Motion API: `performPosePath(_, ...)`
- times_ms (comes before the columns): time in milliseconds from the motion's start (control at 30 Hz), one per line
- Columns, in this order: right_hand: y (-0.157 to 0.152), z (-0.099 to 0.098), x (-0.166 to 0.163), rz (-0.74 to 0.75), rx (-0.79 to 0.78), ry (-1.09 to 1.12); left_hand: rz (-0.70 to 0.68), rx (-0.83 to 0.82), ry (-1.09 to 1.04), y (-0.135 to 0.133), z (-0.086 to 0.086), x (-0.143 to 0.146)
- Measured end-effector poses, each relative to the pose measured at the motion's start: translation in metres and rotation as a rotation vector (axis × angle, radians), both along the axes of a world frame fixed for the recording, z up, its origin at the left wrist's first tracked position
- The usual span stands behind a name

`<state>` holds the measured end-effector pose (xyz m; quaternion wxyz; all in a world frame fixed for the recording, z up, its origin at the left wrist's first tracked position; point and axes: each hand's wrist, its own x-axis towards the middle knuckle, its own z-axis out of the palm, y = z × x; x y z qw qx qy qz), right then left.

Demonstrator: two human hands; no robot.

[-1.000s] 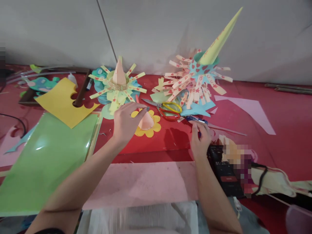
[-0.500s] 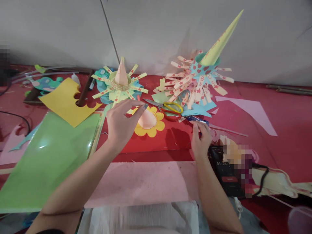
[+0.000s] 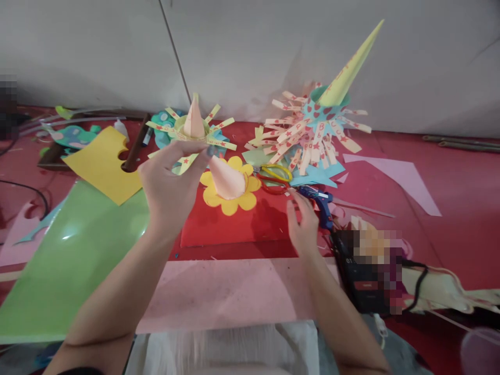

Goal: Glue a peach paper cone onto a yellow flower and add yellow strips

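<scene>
Left hand (image 3: 166, 179): raised above the red surface (image 3: 461, 208), thumb and fingertips pinched on the narrow tip of a pink paper cone (image 3: 225, 179). Cone tilted, tip at the fingers, wide end down and to the right, set in the middle of a yellow paper flower (image 3: 231, 194); flower lifted along with it, off the surface.

Right hand (image 3: 301, 225): low over the surface, right of the flower, fingers loosely spread, gripping nothing. Just beside the fingertips, a blue glue gun (image 3: 319, 202); contact not discernible.

Beyond the flower, toward the far edge: scissors (image 3: 273, 178) with yellow and red handles, lying flat. Behind the left hand, a small fringed paper ornament (image 3: 193, 130) with an upright pink cone. To its right, a larger ornament (image 3: 318, 127) of blue paper and pale lettered strips, a tall yellow-green cone leaning toward the wall.

Toward the left edge: yellow sheet (image 3: 99, 164) with scalloped cut-outs, overlapping a glossy green sheet (image 3: 66, 260). At the near edge, between the forearms: pink sheet (image 3: 230, 294). Near the right edge: pale pink offcut (image 3: 402, 177). By the right forearm: black device (image 3: 361, 284), partly blurred.
</scene>
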<state>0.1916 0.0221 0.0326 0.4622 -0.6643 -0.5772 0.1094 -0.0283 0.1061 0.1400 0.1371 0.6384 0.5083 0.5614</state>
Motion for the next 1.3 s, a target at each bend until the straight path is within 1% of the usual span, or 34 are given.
performPosePath(133, -0.003, -0.005, -0.039, 0.295, -0.234, 0.33, -0.102, -0.063, -0.094, -0.002, 0.001, 0.009)
performPosePath(200, -0.005, -0.006, -0.054, 0.419, -0.372, 0.461, -0.124, -0.067, -0.12, -0.001, 0.003, 0.011)
performPosePath(267, -0.007, -0.003, -0.062, 0.574, -0.547, 0.551, -0.122, -0.057, -0.142, 0.0, 0.004, 0.011)
performPosePath(333, -0.009, 0.002, -0.064, 0.782, -0.688, 0.604, -0.11, -0.041, -0.169, 0.003, 0.004, 0.01)
performPosePath(400, -0.011, 0.008, -0.062, 0.977, -0.767, 0.62, -0.109, -0.02, -0.209, 0.005, 0.004, 0.008)
performPosePath(433, -0.011, 0.012, -0.06, 1.05, -0.787, 0.614, -0.11, -0.012, -0.228, 0.006, 0.003, 0.007)
performPosePath(533, -0.011, 0.019, -0.053, 1.209, -0.823, 0.604, -0.111, -0.011, -0.251, 0.009, 0.0, 0.005)
performPosePath(600, -0.009, 0.023, -0.046, 1.269, -0.843, 0.638, -0.107, -0.02, -0.246, 0.01, -0.002, 0.004)
performPosePath(667, -0.008, 0.023, -0.035, 1.236, -0.848, 0.713, -0.106, -0.022, -0.251, 0.011, -0.004, 0.002)
performPosePath(733, -0.007, 0.02, -0.023, 1.094, -0.806, 0.834, -0.108, -0.015, -0.267, 0.012, -0.005, 0.001)
performPosePath(767, -0.006, 0.017, -0.016, 0.999, -0.751, 0.914, -0.108, -0.012, -0.272, 0.012, -0.005, 0.001)
performPosePath(833, -0.003, 0.012, -0.003, 0.765, -0.567, 1.08, -0.099, -0.006, -0.272, 0.012, -0.004, 0.0)
performPosePath(900, 0.002, 0.009, 0.009, 0.519, -0.342, 1.24, -0.084, -0.006, -0.264, 0.011, -0.004, 0.0)
performPosePath(967, 0.009, 0.008, 0.018, 0.281, -0.157, 1.359, -0.083, -0.009, -0.257, 0.01, -0.004, 0.0)
performPosePath(1033, 0.015, 0.006, 0.02, 0.044, 0.0, 1.361, -0.09, -0.018, -0.256, 0.009, -0.005, 0.0)
performPosePath(1067, 0.017, 0.005, 0.018, -0.039, 0.054, 1.323, -0.098, -0.026, -0.259, 0.008, -0.005, 0.001)
performPosePath(1100, 0.018, 0.003, 0.013, -0.074, 0.076, 1.277, -0.107, -0.037, -0.262, 0.007, -0.005, 0.001)
performPosePath(1133, 0.017, 0.0, 0.006, -0.059, 0.066, 1.233, -0.119, -0.05, -0.267, 0.006, -0.004, 0.002)
performPosePath(1200, 0.014, -0.006, -0.012, 0.116, -0.046, 1.182, -0.139, -0.069, -0.275, 0.004, -0.003, 0.005)
performPosePath(1267, 0.009, -0.01, -0.032, 0.356, -0.202, 1.163, -0.154, -0.074, -0.278, 0.001, -0.002, 0.009)
performPosePath(1300, 0.006, -0.011, -0.04, 0.483, -0.311, 1.137, -0.161, -0.073, -0.278, 0.0, -0.001, 0.011)
